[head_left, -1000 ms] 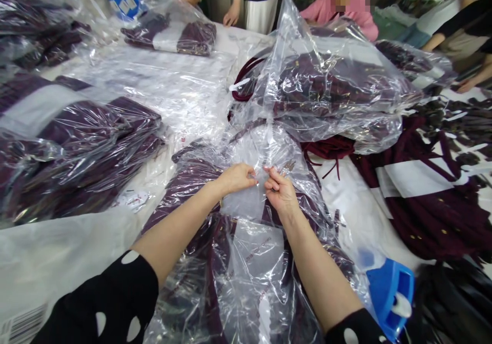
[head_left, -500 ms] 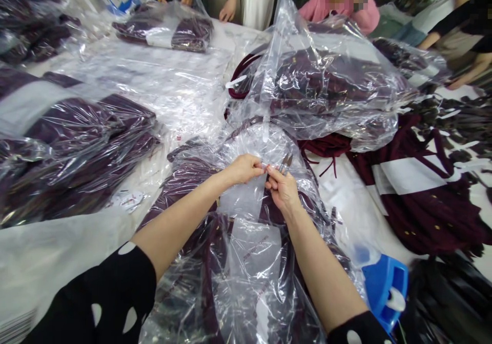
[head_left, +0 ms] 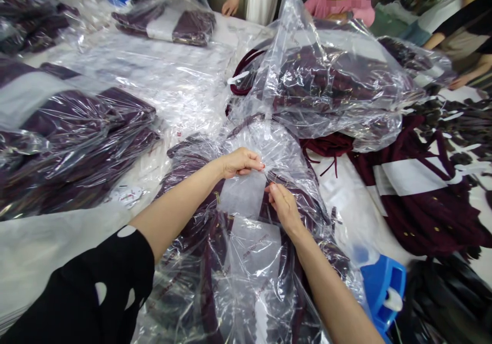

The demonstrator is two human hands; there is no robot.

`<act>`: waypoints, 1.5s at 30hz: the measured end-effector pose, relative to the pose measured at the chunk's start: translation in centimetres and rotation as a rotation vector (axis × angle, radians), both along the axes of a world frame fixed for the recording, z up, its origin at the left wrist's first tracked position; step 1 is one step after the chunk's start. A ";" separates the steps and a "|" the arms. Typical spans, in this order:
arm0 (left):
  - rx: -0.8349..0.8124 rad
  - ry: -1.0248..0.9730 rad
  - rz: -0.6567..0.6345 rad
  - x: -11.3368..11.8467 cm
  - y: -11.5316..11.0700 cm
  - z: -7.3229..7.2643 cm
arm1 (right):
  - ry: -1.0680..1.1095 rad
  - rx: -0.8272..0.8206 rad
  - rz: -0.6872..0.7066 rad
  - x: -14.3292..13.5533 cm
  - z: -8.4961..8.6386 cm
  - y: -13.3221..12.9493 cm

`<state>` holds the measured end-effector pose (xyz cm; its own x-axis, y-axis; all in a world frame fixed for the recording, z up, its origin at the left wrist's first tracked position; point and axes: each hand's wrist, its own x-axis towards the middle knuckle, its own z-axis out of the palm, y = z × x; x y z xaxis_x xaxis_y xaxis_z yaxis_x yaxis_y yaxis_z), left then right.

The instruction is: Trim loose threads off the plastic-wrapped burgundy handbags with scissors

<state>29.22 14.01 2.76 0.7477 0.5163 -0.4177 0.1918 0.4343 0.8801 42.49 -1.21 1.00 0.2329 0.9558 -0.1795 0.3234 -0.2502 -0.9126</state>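
Note:
A dark maroon bag wrapped in clear plastic (head_left: 246, 190), with a pale band round it, lies in front of me. Over its upper part, my left hand (head_left: 243, 162) is closed in a pinch on the gathered plastic. Just to the right and lower, my right hand (head_left: 282, 200) is closed round small scissors (head_left: 268, 179), whose thin blades point up toward my left fingertips. Most of the scissors is hidden by the fingers. Another wrapped bag with a white band (head_left: 255, 251) lies nearer to me.
Wrapped maroon bags (head_left: 73, 139) are stacked at the left, and more (head_left: 326, 77) lie beyond my hands. Unwrapped maroon bags (head_left: 423, 190) lie at the right, above a blue tape dispenser (head_left: 384, 287). Other people stand across the table, one in pink (head_left: 355, 5).
The scissors have turned from pointing up and right to pointing up and left, toward the pinched plastic. My right hand has moved slightly down, and the fingertips of both hands are farther apart.

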 end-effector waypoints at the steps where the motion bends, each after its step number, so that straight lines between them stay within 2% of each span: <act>1: -0.009 -0.021 -0.030 -0.1 0.0 0.0 | -0.032 0.001 0.018 0.0 0.1 0.0; 5: 0.028 0.029 -0.164 -0.6 0.2 0.2 | -0.140 -0.009 0.083 0.0 0.9 0.0; 9: 0.021 0.095 -0.214 -0.6 0.4 0.4 | -0.182 -0.044 0.107 -0.2 1.1 -0.1; 15: -0.022 0.114 -0.193 -0.6 0.5 0.3 | -0.250 -0.052 0.074 -0.8 0.9 0.6; 26: -0.031 0.104 -0.162 -0.6 0.4 0.1 | -0.360 -0.034 0.070 -2.1 1.6 2.1; 34: -0.032 0.039 -0.161 -0.8 0.3 -0.4 | -0.287 0.077 0.098 -1.7 0.9 1.8; 45: -0.045 0.045 -0.156 -0.7 0.5 -1.1 | -0.417 0.078 0.137 -1.1 0.9 1.9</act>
<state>28.48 14.48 1.66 0.7974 0.3752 -0.4726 0.2991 0.4344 0.8496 41.35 0.71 1.91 0.1401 0.9899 -0.0237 0.6931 -0.1151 -0.7116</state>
